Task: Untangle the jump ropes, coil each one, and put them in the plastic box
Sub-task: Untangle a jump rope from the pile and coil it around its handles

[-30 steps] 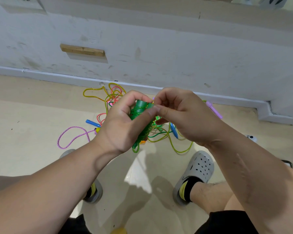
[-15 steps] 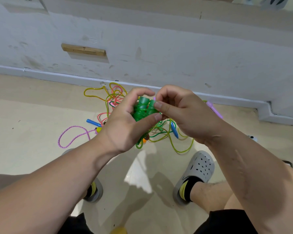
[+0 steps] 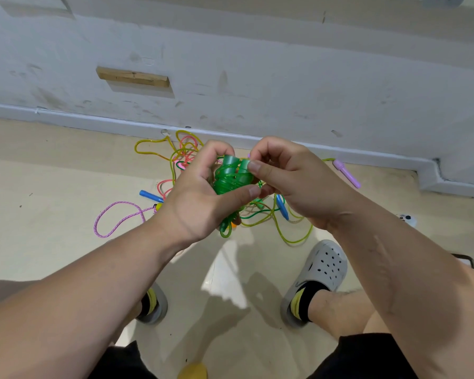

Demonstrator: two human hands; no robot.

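A green jump rope [image 3: 230,179], coiled round its two green handles, sits in front of me above the floor. My left hand [image 3: 200,198] grips the bundle from the left, thumb across its front. My right hand [image 3: 288,176] pinches the top of one green handle between thumb and fingers. On the floor behind lies a tangle of ropes [image 3: 186,151]: yellow, pink and green cords, a pink-and-purple braided rope [image 3: 115,214], blue handles [image 3: 282,206] and a purple handle [image 3: 346,173]. The plastic box is not in view.
A grey-white wall with a skirting board [image 3: 285,143] runs behind the tangle, with a wooden block [image 3: 133,76] fixed to it. My feet in grey clogs [image 3: 323,269] stand on the beige floor. A yellow object [image 3: 193,372] shows at the bottom edge.
The green bundle has turned so both handle ends point up. My right hand shifted its pinch to a handle top; my left thumb stays across the coil.
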